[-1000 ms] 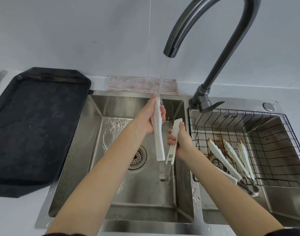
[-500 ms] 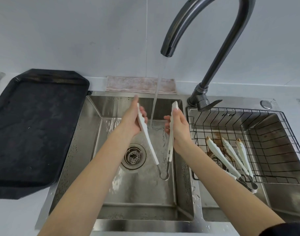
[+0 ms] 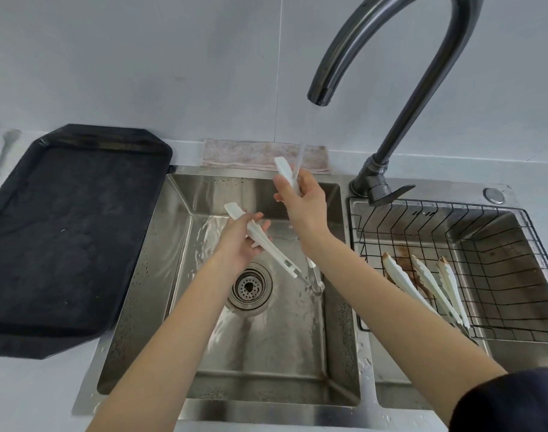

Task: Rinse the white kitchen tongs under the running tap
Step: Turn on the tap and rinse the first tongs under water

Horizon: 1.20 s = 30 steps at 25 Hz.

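I hold a pair of white kitchen tongs [image 3: 268, 244] spread wide over the left sink basin [image 3: 266, 353]. My left hand [image 3: 240, 241] grips one arm, which slants down to the right. The other arm is in my right hand [image 3: 304, 204], raised so its white tip meets the water stream [image 3: 305, 141] falling from the dark curved tap [image 3: 391, 73]. The metal hinge end of the tongs hangs low near the drain [image 3: 250, 286], partly hidden behind my right forearm.
A black tray [image 3: 64, 238] lies on the counter at the left. A folded cloth [image 3: 263, 154] rests behind the sink. In the right basin a black wire basket [image 3: 484, 275] holds more white tongs [image 3: 422, 285] with stained tips.
My right hand has risen and moved its tong arm into the stream. My left hand has dropped lower and tilted its arm flatter, so the tongs are spread wider.
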Tool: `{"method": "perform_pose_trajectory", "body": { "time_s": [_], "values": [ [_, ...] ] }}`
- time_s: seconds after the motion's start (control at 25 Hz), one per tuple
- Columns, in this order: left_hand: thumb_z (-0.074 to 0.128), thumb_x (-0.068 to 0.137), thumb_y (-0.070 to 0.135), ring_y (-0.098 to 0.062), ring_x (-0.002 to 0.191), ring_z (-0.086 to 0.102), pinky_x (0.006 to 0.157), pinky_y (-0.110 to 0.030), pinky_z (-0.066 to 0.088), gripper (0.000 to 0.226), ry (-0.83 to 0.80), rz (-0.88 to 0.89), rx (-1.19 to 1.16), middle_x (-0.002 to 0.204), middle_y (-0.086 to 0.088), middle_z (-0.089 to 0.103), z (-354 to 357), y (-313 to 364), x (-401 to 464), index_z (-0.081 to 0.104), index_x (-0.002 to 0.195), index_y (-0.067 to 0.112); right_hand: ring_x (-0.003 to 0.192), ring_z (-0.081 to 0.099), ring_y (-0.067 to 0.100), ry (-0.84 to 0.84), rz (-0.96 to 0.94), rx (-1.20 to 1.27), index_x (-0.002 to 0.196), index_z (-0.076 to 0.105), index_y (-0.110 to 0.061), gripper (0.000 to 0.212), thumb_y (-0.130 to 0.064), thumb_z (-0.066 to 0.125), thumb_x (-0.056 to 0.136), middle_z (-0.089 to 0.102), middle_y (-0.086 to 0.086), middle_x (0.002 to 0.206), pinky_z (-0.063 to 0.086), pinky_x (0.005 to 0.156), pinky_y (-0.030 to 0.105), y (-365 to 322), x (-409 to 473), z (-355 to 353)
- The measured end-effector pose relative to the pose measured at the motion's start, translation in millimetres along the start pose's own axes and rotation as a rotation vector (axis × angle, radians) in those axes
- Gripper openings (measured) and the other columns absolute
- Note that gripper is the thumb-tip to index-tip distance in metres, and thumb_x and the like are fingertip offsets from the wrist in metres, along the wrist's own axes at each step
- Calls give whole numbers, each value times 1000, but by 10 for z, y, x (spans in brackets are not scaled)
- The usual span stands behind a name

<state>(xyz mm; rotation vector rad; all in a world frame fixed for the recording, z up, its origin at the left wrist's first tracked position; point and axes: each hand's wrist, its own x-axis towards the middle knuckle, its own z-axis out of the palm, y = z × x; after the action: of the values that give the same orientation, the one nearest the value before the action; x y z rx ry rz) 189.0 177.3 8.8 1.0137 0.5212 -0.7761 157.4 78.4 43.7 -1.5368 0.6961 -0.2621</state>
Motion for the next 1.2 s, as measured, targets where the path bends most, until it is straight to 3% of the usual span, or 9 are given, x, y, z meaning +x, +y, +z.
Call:
{"method": "perform_pose_trajectory", "body": {
  "time_s": [0.12,0.24,0.4,0.56,0.64,0.76,0.92,1.0,1.2],
  "values": [
    [48,91,-1,-17,89,63,81,-39,49,25,-32,55,169,115,-6,54,-68,-50,37,47,111,13,80,64,10,14,23,20,130,52,-16,45,-33,57,89,64,-4,97,49,78,25,40,0,-35],
    [42,92,-6,-27,98,61,81,-41,53,42,-1,103,293,134,-17,47,-110,-116,104,35,133,-2,77,63,8,8,83,28,132,50,-20,42,-35,51,93,63,-4,96,48,72,22,145,4,-111],
    [44,94,1,-24,97,59,79,-37,52,46,37,124,423,122,-10,51,-159,-203,173,25,136,4,93,58,18,-1,235,-79,142,38,-20,48,-37,38,98,53,-7,92,49,98,42,482,86,-242],
    [43,96,8,-23,101,55,89,-40,49,44,75,80,501,95,0,49,-245,-346,300,26,137,11,76,56,8,-18,389,-122,142,39,-20,47,-37,36,99,49,-5,95,49,95,41,847,192,-316],
    [43,96,12,-23,100,53,97,-43,45,42,112,60,541,89,2,48,-307,-423,413,29,136,12,78,57,13,-22,468,-125,141,41,-20,46,-37,36,98,51,-5,85,48,92,40,1021,262,-313],
    [44,96,14,-22,97,50,96,-44,44,40,165,17,564,86,1,47,-393,-517,587,33,134,13,89,53,21,-25,576,-94,140,41,-21,45,-36,39,97,50,-5,76,47,101,46,1259,360,-293],
    [46,95,13,-22,97,48,80,-36,44,38,218,-42,575,94,-3,51,-492,-632,729,39,132,14,110,56,28,-47,669,-85,143,38,-21,46,-33,38,98,55,4,105,44,104,46,1490,382,-248],
    [49,94,14,-22,98,50,82,-38,46,38,255,-63,599,107,-5,52,-547,-692,782,42,132,15,120,54,30,-51,714,-91,143,37,-20,47,-32,39,98,56,8,118,43,106,44,1594,371,-235],
    [50,93,12,-19,90,52,69,-32,44,35,274,-127,622,104,-3,54,-631,-761,845,48,128,17,120,55,28,-91,743,-176,136,48,-17,40,-19,42,96,58,10,131,42,108,40,1732,335,-225]
  ]
}}
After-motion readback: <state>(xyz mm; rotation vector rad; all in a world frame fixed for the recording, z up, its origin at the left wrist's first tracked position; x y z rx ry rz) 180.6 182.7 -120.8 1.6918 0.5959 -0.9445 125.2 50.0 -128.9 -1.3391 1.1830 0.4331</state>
